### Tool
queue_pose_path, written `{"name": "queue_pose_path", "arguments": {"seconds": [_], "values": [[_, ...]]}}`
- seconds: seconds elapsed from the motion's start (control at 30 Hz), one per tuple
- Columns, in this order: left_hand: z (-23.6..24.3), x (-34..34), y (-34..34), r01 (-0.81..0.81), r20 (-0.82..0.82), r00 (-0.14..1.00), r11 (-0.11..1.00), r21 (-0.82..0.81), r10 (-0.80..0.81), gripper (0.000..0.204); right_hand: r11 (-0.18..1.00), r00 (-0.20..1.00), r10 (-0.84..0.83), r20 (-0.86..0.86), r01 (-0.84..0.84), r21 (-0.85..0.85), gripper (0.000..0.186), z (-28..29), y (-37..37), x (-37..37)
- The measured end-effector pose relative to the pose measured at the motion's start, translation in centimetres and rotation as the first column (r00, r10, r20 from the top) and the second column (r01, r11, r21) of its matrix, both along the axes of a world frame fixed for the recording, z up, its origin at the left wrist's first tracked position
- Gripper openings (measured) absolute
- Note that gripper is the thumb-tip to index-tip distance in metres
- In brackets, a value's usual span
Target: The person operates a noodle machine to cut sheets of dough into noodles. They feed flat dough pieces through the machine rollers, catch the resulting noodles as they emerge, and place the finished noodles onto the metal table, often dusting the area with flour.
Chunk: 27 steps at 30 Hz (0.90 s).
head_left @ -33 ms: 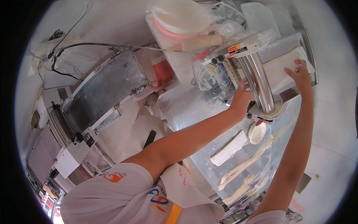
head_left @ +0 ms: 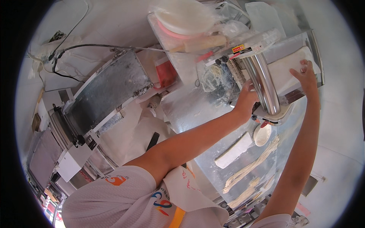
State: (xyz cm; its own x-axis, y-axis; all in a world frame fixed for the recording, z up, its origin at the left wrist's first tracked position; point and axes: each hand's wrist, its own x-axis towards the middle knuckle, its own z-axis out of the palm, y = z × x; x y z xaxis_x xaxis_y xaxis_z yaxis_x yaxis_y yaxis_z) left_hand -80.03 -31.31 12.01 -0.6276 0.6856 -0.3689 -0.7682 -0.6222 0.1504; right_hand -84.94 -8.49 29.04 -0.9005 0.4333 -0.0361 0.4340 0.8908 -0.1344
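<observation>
A noodle machine with a shiny metal roller guard (head_left: 263, 81) stands on the metal table. A pale, flat dough sheet (head_left: 285, 74) lies on its feed tray, at the far side of the roller. My right hand (head_left: 306, 78) is over the right part of this sheet, thumb and fingers apart, fingertips at the dough. On the other side of the roller, my left hand (head_left: 246, 102) reaches in close against the machine. Its fingertips are partly hidden by the guard, and what they touch cannot be made out.
Nearer on the metal table (head_left: 186, 110) lie a folded dough strip (head_left: 234, 151), a white oval bowl (head_left: 262, 135) and noodle bundles (head_left: 253, 167). A plastic-covered white basin (head_left: 186, 17) and a rolling pin (head_left: 205, 43) sit at the back. Another floury machine (head_left: 110, 89) stands left.
</observation>
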Motion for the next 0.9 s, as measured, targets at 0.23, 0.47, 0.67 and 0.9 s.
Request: {"name": "queue_pose_path", "arguments": {"seconds": [0.23,0.47,0.67,0.9], "values": [[-3.3,1.7,-1.5,-0.039,-0.190,0.982,0.979,-0.202,0.000,0.061,1.000,1.000,0.000,0.001,0.000,-0.003,0.068,-0.6,-0.3,0.3],[-13.5,0.1,-4.4,-0.040,-0.350,0.894,0.728,-0.684,-0.280,0.062,1.000,1.000,-0.021,0.014,0.021,-0.002,0.066,-0.4,-1.8,0.1],[-13.8,-3.6,-1.4,-0.454,-0.715,0.542,0.561,-0.692,-0.442,0.087,0.999,0.998,-0.050,0.046,0.049,0.004,0.065,-0.3,-2.3,0.1],[-16.1,-7.0,-0.8,-0.213,-0.733,0.313,0.708,-0.673,-0.604,0.094,1.000,1.000,-0.009,0.004,0.009,-0.017,0.065,-0.8,-2.7,0.2]]}}
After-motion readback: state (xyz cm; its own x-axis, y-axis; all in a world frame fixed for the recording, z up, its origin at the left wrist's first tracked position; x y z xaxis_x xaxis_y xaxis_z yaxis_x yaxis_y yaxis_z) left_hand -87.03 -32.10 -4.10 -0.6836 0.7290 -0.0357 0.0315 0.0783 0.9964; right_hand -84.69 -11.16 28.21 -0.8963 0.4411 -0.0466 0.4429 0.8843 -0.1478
